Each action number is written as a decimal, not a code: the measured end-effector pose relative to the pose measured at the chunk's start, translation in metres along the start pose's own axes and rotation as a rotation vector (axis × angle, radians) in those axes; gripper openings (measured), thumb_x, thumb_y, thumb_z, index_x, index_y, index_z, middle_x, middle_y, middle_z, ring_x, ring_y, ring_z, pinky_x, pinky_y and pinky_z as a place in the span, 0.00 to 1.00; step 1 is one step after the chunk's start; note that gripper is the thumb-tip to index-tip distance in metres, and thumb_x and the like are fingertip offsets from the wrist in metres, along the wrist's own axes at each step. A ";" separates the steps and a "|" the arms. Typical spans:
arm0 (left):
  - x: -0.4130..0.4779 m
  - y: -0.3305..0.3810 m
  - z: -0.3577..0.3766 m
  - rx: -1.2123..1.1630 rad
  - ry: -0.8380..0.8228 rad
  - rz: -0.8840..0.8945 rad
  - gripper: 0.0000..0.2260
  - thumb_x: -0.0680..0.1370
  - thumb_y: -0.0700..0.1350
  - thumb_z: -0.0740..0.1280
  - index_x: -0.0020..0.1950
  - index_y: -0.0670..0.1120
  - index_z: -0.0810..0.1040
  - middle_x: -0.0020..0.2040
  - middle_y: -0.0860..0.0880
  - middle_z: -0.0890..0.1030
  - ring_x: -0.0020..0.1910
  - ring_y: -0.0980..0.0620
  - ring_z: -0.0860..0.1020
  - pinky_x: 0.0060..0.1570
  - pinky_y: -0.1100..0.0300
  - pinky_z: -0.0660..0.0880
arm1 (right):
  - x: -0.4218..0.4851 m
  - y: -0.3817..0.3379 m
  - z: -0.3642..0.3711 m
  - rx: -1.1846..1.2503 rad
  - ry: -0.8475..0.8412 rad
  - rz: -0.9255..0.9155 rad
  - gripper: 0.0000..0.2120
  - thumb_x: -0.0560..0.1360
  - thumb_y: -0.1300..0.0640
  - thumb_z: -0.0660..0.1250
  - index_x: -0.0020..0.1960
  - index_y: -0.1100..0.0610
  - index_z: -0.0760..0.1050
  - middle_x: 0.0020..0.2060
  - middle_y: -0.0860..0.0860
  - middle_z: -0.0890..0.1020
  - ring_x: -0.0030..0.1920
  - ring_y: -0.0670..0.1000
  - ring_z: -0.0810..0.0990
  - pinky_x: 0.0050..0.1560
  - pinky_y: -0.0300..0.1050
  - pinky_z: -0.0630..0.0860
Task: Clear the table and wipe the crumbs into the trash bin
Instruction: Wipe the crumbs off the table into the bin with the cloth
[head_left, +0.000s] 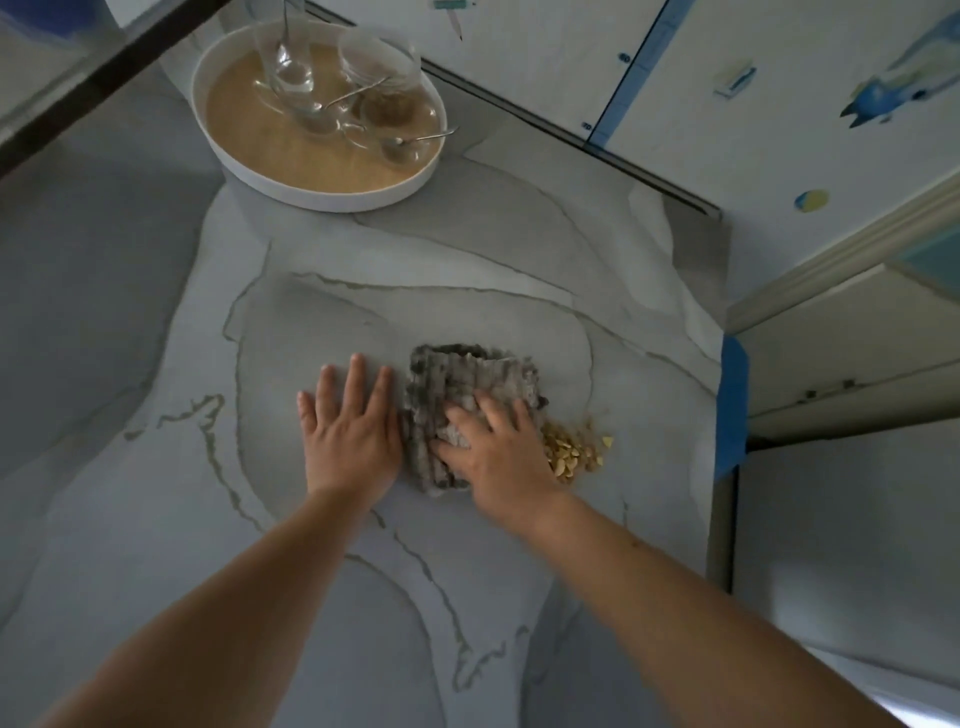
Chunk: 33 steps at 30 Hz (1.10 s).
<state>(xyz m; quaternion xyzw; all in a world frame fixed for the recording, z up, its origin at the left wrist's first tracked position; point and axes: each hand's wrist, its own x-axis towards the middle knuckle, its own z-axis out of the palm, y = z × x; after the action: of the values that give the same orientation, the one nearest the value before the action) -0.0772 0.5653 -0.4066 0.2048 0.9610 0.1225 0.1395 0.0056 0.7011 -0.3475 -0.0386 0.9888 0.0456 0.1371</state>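
Head view: looking down on a grey marbled surface (156, 519) with pale veins.
Left hand (350, 431): laid flat on the bare surface, palm down, fingers spread and straight, gripping nothing; right edge just beside the cloth's left edge, touching or nearly so.
Right hand (496, 449): pressed palm down on the lower right part of the cloth, fingers bent a little and dug into the fabric; flat press rather than a closed grip.
Cloth (457, 395): grey, nubby cleaning rag, folded into a rough rectangle, lying on the surface between the two hands.
Crumbs (574, 449): small heap of yellowish bits just right of the right hand and the cloth's lower right corner, near the right edge of the surface.
Tray (236, 161): round, white rim, tan floor, at the far side of the surface, well apart from the hands.
On the tray: clear glasses (291, 67) and small glass bowls (408, 148), metal spoons (428, 137) among them.
Blue tape (732, 405): strip along the right edge of the surface.
Trash bin: not seen here.
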 end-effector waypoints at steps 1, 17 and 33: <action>0.000 -0.001 0.000 0.006 0.004 -0.005 0.25 0.79 0.56 0.43 0.76 0.54 0.52 0.78 0.48 0.49 0.76 0.42 0.44 0.72 0.45 0.39 | -0.003 0.000 0.003 -0.036 -0.041 -0.022 0.13 0.68 0.56 0.62 0.44 0.44 0.83 0.52 0.53 0.83 0.52 0.62 0.82 0.47 0.68 0.76; 0.010 0.053 0.008 0.016 -0.034 0.200 0.24 0.81 0.56 0.48 0.76 0.52 0.53 0.78 0.49 0.49 0.77 0.45 0.44 0.73 0.44 0.40 | -0.008 0.093 -0.028 0.209 0.237 0.391 0.29 0.68 0.71 0.60 0.65 0.49 0.74 0.70 0.55 0.69 0.70 0.62 0.65 0.65 0.62 0.64; 0.015 0.049 0.022 0.069 -0.027 0.201 0.32 0.74 0.59 0.37 0.76 0.53 0.54 0.78 0.48 0.54 0.77 0.43 0.48 0.72 0.44 0.44 | -0.051 0.102 0.011 0.594 -0.125 0.615 0.27 0.74 0.70 0.57 0.66 0.48 0.72 0.73 0.48 0.63 0.71 0.51 0.64 0.68 0.43 0.64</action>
<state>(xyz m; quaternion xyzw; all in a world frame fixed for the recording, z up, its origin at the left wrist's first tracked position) -0.0653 0.6191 -0.4154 0.3066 0.9373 0.0999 0.1321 0.0484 0.8066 -0.3358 0.3018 0.9143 -0.1998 0.1820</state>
